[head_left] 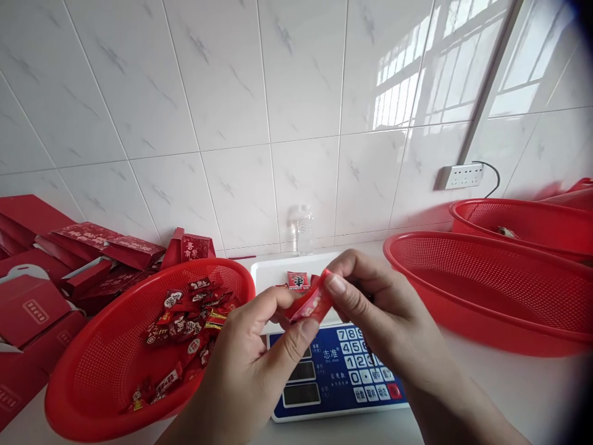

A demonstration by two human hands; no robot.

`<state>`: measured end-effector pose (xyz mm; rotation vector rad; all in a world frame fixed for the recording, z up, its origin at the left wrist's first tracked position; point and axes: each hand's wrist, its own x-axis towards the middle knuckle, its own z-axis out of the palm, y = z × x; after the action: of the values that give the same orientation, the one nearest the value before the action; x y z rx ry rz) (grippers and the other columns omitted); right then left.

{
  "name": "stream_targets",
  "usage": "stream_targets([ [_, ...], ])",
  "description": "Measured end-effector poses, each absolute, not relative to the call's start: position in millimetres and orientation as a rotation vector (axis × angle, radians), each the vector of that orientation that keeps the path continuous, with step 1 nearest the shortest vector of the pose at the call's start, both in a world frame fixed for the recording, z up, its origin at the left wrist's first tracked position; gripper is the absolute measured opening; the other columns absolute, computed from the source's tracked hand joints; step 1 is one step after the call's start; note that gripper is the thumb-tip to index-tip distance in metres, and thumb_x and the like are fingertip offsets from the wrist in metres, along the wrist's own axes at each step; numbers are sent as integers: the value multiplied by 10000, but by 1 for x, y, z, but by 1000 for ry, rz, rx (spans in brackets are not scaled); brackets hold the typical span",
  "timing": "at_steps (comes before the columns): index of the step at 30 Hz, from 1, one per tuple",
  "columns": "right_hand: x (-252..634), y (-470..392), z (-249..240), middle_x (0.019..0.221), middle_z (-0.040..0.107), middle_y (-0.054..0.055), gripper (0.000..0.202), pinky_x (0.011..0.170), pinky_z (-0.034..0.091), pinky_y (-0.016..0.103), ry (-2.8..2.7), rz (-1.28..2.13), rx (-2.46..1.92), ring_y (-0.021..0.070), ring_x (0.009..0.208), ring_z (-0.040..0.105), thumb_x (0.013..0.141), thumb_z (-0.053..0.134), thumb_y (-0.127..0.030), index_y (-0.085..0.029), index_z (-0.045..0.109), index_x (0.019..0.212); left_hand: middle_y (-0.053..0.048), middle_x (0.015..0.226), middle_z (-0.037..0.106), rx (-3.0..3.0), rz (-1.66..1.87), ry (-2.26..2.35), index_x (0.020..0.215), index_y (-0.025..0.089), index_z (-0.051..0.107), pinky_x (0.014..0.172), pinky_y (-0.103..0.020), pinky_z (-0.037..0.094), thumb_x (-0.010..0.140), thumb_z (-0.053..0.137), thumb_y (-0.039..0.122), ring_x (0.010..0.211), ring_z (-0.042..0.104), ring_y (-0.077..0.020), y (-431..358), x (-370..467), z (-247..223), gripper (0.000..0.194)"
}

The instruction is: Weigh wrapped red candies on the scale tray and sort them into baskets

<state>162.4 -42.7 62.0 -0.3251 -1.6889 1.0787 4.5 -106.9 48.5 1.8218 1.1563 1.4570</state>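
Both hands meet over a digital scale, pinching a small red packet with light printing. My left hand grips its lower left side between thumb and fingers. At its upper right corner, my right hand pinches the edge with thumb and forefinger. Whether the packet is open at the top, I cannot make out. Behind it, a red wrapped piece with dark lettering lies on the scale's white tray, partly hidden by the fingers. My right hand covers some of the keypad.
To the left, a red plastic basket holds several wrapped sweets. Red printed boxes are piled beyond it. Red baskets stand on the right. A clear bottle is by the tiled wall, which carries a power socket.
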Motion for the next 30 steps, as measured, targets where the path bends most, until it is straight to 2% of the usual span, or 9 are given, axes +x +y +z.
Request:
stream_targets([
  [4,162,-41,60,665,573,-12,352,550,445,252,-1928,1084,-309,126,617,528,918,649,-486,-195,576,733,12,912,725,1737,1486,1039,1012,273,702,785,-212,535,934,655,303,845,663,-128,-108,5,50,95],
  [10,154,-48,55,579,451,-27,446,533,401,279,-1916,732,-198,122,543,437,999,516,-434,-212,477,615,47,764,712,1761,1630,1046,871,260,683,646,-148,515,937,648,269,687,637,-85,-113,10,51,75],
  [13,153,-49,54,589,494,-15,438,549,428,284,-1906,666,-168,128,562,484,1012,494,-414,-209,488,625,33,747,695,1769,1632,1074,852,246,676,643,-165,519,940,640,284,684,627,-98,-116,8,52,103],
  [16,152,-47,54,592,503,-22,438,525,419,265,-1916,767,-136,119,561,479,978,542,-475,-207,490,635,20,735,666,1713,1544,1026,838,231,671,612,-174,513,908,678,302,675,612,-108,-115,3,54,100],
  [19,151,-46,52,557,479,-38,489,479,379,244,-1934,867,-153,98,507,444,961,547,-531,-209,456,605,31,686,576,1672,1417,986,790,214,646,548,-169,464,886,693,305,606,515,-93,-113,0,57,140],
  [24,147,-46,49,544,496,-22,497,519,386,264,-1924,655,-137,102,513,460,1026,458,-434,-206,442,586,51,655,464,1664,1383,998,772,211,597,522,-165,379,916,647,325,579,382,-84,-113,4,56,190],
  [26,146,-44,48,545,488,-26,488,514,381,258,-1895,634,-119,100,515,456,1026,469,-430,-203,456,594,53,646,452,1663,1407,990,758,213,579,522,-171,368,916,649,345,576,372,-86,-113,4,55,217],
  [30,147,-42,50,574,529,-22,502,511,410,244,-1898,830,-74,101,531,496,1016,467,-500,-197,526,620,47,657,468,1654,1436,939,771,226,585,535,-179,382,925,646,359,589,394,-93,-112,2,52,213],
])
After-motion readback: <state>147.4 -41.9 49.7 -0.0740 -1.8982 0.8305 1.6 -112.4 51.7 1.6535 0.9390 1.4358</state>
